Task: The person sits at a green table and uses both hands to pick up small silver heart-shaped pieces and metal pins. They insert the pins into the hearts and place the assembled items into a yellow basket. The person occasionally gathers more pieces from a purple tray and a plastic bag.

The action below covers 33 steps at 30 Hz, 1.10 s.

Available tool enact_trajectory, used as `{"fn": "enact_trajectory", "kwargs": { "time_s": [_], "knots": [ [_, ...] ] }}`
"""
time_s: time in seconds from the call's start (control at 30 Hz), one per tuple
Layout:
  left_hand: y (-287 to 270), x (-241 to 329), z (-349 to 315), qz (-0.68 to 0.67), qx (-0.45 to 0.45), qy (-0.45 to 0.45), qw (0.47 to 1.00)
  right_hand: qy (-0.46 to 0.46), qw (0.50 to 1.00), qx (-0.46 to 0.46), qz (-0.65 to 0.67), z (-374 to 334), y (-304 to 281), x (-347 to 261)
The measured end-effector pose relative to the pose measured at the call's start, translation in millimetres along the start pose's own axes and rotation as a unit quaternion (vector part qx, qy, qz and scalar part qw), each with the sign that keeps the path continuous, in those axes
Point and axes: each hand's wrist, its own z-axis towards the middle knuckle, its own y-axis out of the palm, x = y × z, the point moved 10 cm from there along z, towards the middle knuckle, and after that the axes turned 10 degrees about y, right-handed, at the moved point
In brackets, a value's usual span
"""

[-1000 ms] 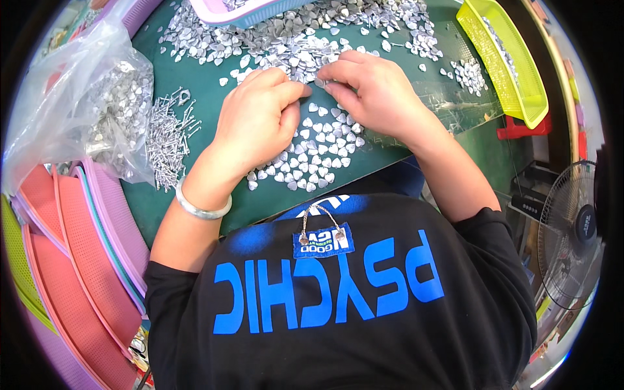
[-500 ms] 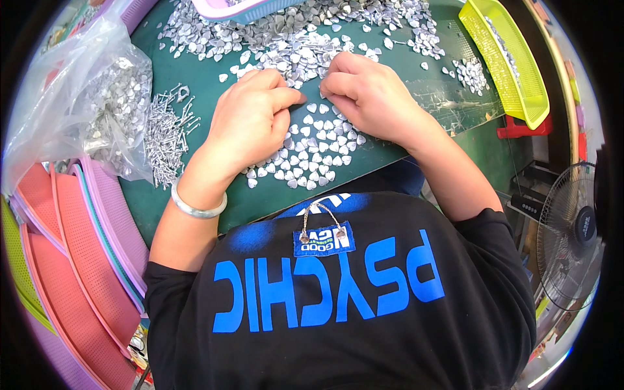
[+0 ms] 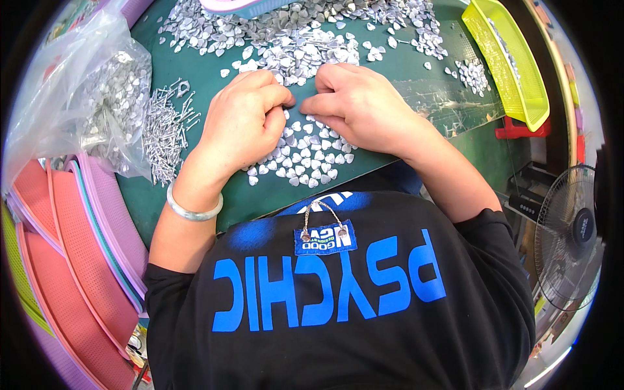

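My left hand [image 3: 244, 123] and my right hand [image 3: 361, 107] rest side by side on a dark green mat [image 3: 195, 78], fingers curled and fingertips nearly meeting over small silver heart-shaped metal pieces [image 3: 312, 153]. What the fingertips pinch is hidden; it looks like a small piece between them. A larger spread of the same hearts [image 3: 292, 32] lies just beyond the hands. A pile of thin silver pins with looped ends [image 3: 166, 130] lies left of my left hand. My left wrist wears a silver bangle [image 3: 192, 208].
A clear plastic bag of silver hearts [image 3: 84, 104] sits at the left. Stacked pink, orange and purple mesh trays [image 3: 71, 260] lie at the lower left. A yellow-green tray [image 3: 510, 58] stands at the upper right, a pink basket [image 3: 240, 6] at the top, a fan [image 3: 572, 240] at the right.
Both hands have drawn slightly closer together over the hearts, with the fingertips now nearly touching. Nothing else has moved.
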Motion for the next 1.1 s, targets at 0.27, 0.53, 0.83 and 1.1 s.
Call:
{"fn": "enact_trajectory", "kwargs": {
  "time_s": [0.27, 0.53, 0.83, 1.1],
  "knots": [
    [-1.3, -2.5, -1.7, 0.0, -0.005, -0.011, 1.0, -0.031, 0.999, -0.032, 0.002, 8.0, 4.9, -6.1],
    [-3.0, -6.4, -3.4, -0.239, 0.018, -0.073, 0.968, 0.255, 0.838, -0.059, 0.479, 7.0, 10.0, 35.5],
    [-4.8, -13.3, -10.3, -0.365, 0.091, -0.15, 0.914, 0.291, 0.662, -0.076, 0.687, 1.9, 23.2, 30.2],
    [-3.5, -11.1, -11.8, -0.444, 0.121, -0.161, 0.873, 0.268, 0.639, -0.083, 0.716, 1.3, 22.5, 22.2]
  ]
}}
